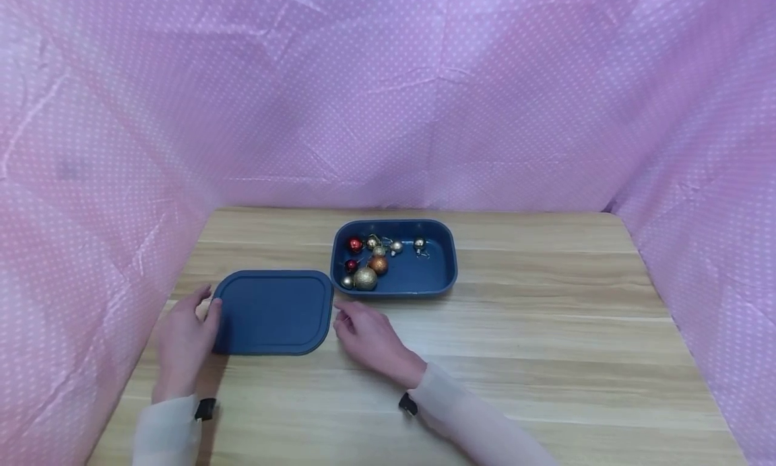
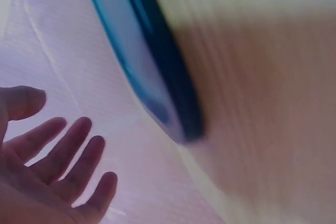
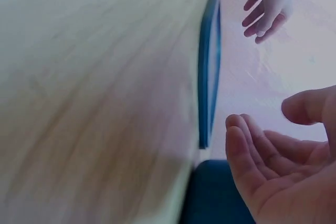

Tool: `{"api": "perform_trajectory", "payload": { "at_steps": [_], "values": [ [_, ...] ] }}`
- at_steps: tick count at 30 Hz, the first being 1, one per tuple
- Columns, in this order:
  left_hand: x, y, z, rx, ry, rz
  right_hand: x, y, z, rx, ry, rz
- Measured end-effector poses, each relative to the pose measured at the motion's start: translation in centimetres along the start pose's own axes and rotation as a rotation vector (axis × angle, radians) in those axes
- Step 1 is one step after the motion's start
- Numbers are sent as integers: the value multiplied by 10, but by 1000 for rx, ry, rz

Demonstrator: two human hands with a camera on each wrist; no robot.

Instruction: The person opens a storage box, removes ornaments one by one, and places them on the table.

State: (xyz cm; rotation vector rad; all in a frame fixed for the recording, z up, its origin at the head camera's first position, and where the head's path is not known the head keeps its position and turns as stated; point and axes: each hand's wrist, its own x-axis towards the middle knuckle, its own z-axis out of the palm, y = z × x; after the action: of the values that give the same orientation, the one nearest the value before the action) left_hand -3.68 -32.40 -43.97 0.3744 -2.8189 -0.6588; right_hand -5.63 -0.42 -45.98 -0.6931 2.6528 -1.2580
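A person sits at a wooden table (image 1: 545, 331) walled on three sides by pink cloth with white dots (image 1: 388, 89). Both forearms, in pale sleeves, reach in from the bottom edge of the head view.

The left hand (image 1: 182, 338) lies at the left edge of a flat dark blue lid (image 1: 273, 311). Its fingers are loosely spread and nearly straight, and they grip nothing. From the head view the thumb seems to meet the lid's left rim, though real contact cannot be told. The left wrist view shows the open palm and four relaxed fingers (image 2: 68, 156) with a gap of pink cloth between them and the lid's edge (image 2: 157, 77).

The right hand (image 1: 370, 338) sits just beside the lid's right edge, fingers gently curved and apart, holding nothing. Its fingertips are very near the lid's right rim; whether they touch is unclear. The right wrist view shows the relaxed fingers (image 3: 252, 156) beside the lid seen edge-on (image 3: 207, 77).

The lid lies flat on the table between the two hands, near the front left.

Just behind and to the right of the lid stands a dark blue tray (image 1: 436, 264), almost touching the lid's far right corner. Inside it, crowded toward its left end, are small round ornaments (image 1: 366, 260) in red, gold and orange.
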Motion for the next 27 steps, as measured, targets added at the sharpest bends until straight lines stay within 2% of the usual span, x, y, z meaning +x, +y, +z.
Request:
{"api": "perform_trajectory", "payload": {
  "at_steps": [3, 7, 11, 20, 27],
  "values": [
    [-4, 17, 5, -72, 48, 38, -9, 1, -12, 77, 16, 21],
    [-8, 38, 12, -131, 64, 62, -21, 2, -29, 175, 27, 66],
    [-12, 55, 20, -173, 67, 128, -31, 6, -44, 217, 76, 62],
    [-15, 90, 41, -248, 114, 292, -44, 28, -74, 161, 289, -37],
    [-13, 118, 52, -268, 69, 373, -47, 50, -92, 65, 348, -57]
  ]
}}
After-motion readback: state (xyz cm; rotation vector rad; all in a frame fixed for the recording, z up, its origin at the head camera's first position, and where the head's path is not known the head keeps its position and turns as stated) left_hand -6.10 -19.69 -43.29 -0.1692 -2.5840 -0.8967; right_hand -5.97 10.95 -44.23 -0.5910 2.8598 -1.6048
